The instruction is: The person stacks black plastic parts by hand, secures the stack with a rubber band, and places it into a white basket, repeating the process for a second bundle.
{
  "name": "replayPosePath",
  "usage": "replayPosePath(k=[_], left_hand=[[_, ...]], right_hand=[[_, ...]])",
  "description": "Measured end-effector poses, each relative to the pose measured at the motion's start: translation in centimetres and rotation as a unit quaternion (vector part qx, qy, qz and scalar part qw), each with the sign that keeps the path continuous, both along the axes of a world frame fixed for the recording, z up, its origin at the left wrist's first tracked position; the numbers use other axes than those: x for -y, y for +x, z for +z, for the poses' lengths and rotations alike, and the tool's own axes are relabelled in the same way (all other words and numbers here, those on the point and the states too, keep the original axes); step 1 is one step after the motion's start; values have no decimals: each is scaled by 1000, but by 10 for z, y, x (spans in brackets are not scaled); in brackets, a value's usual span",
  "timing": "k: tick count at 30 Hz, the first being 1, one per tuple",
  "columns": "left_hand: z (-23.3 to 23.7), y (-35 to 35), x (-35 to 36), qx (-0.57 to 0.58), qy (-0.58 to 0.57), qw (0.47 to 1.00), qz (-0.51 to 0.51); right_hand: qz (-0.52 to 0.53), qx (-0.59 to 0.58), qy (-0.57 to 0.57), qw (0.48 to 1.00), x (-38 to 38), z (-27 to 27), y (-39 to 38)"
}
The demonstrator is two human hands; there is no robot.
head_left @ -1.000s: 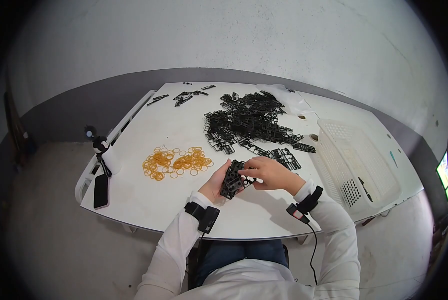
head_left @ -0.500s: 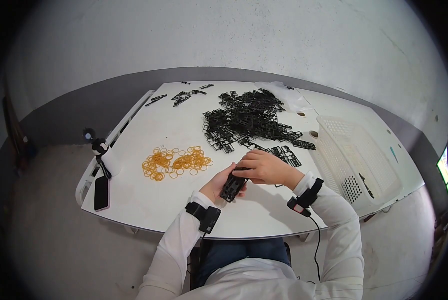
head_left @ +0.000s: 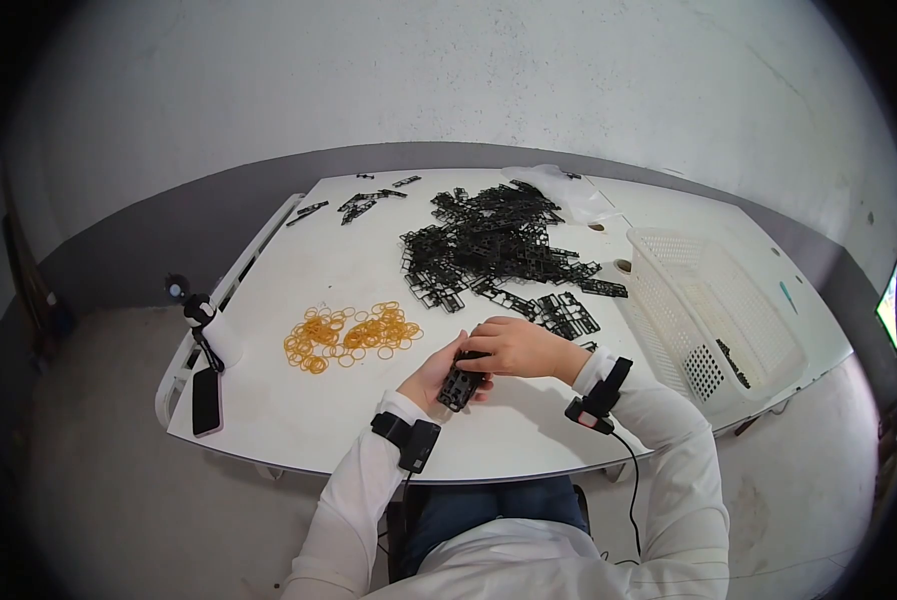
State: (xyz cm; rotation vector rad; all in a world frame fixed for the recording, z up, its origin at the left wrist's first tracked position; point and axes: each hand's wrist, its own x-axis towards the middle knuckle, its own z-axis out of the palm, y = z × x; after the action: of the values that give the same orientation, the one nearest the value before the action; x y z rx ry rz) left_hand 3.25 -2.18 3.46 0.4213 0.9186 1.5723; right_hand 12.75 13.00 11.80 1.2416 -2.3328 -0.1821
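Left hand (head_left: 430, 377): wrapped round a small bundle of black lattice parts (head_left: 457, 391), over the table (head_left: 528, 440) near its front edge. Right hand (head_left: 521, 347): fingers bent over the bundle's far end, pinching or just pressing, cannot tell. Looks light and stiff; thin bars probably easy to snap, layers apt to slide. Best gripped along the long sides, squarely, without twisting.

Hands (head_left: 516, 348) partly hide black stack (head_left: 456, 391)
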Motion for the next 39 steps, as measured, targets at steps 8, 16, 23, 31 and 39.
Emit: replayPosePath(k=[8, 16, 23, 31, 39], left_hand=[[-8, -4, -4, 23, 42, 999, -7], [-7, -4, -1, 23, 24, 999, 1], [-9, -12, -4, 57, 93, 992, 69], [-17, -14, -9, 50, 151, 933, 322], [-21, -8, -12, -31, 175, 901, 397]], right_hand=[[-19, -5, -4, 1000, -4, -14, -5], [-54, -21, 14, 998, -1, -21, 1], [-80, -29, -120, 989, -1, -30, -5], [-192, 77, -432, 878, 28, -47, -4], [-202, 103, -519, 824, 55, -78, -8]])
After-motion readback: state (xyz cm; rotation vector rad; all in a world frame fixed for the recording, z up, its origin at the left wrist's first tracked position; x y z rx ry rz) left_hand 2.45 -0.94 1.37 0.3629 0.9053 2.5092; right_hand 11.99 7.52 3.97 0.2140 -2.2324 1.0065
